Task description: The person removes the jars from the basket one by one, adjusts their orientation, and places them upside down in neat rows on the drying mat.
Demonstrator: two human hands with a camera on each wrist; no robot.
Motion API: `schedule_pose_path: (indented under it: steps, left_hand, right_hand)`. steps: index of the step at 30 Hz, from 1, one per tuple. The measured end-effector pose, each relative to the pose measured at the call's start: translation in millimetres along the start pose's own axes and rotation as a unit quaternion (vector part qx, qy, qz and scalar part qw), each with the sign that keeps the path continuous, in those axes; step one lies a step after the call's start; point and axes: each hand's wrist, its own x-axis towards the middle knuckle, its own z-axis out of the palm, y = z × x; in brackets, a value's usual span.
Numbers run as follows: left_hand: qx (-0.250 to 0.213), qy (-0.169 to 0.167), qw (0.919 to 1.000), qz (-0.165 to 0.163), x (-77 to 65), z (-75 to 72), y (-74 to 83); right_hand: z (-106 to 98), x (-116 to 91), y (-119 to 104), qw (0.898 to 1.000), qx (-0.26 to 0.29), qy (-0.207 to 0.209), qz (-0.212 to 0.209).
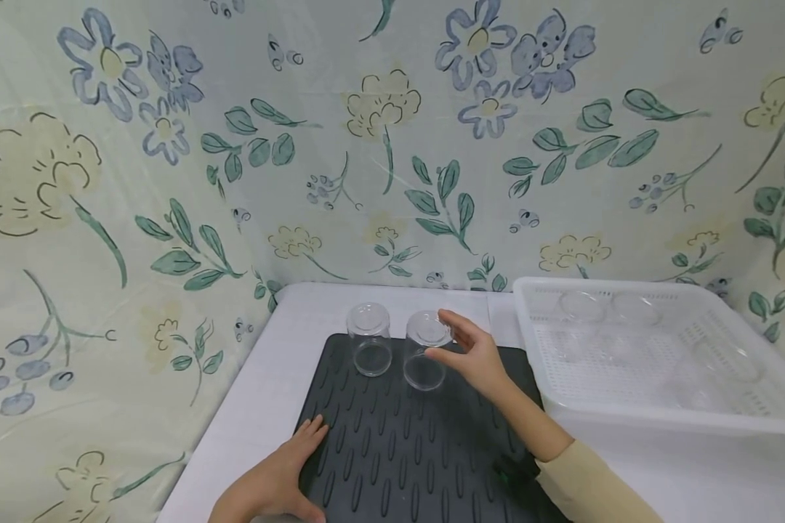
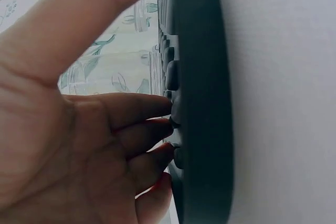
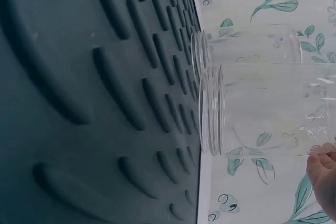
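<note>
Two clear glass jars stand upside down on a dark ribbed mat (image 1: pixel 392 436), their threaded mouths against it. My right hand (image 1: pixel 474 359) pinches the upper end of the right-hand jar (image 1: pixel 425 367), thumb in front and forefinger at its far right side. In the right wrist view, fingertips (image 3: pixel 321 163) touch this jar (image 3: pixel 262 108) near its base. The other jar (image 1: pixel 369 341) stands just to its left, apart from it. My left hand (image 1: pixel 281 472) rests on the mat's left edge; the left wrist view shows its fingers (image 2: pixel 142 156) extended against the ridges.
A white perforated plastic basket (image 1: pixel 536 349) stands right of the mat, with several clear glass jars inside. White cloth (image 1: pixel 242 407) covers the table. Floral fabric hangs behind and at the sides. A dark device with a green light (image 1: pixel 513 471) is by my right wrist.
</note>
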Motion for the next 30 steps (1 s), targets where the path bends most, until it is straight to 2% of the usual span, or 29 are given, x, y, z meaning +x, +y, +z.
schedule_pose_path:
  steps: [15, 30]
  left_hand:
    - [-0.004, -0.008, 0.9999, 0.008, 0.4, -1.4, -3.9]
    - [-0.015, -0.003, 0.9999, 0.004, 0.8, -0.9, -2.4]
  right_hand:
    - [13.5, 9.4, 16.9, 1.0, 0.011, -0.004, 0.005]
    - [13.0, 12.1, 18.8, 1.0, 0.009, -0.007, 0.006]
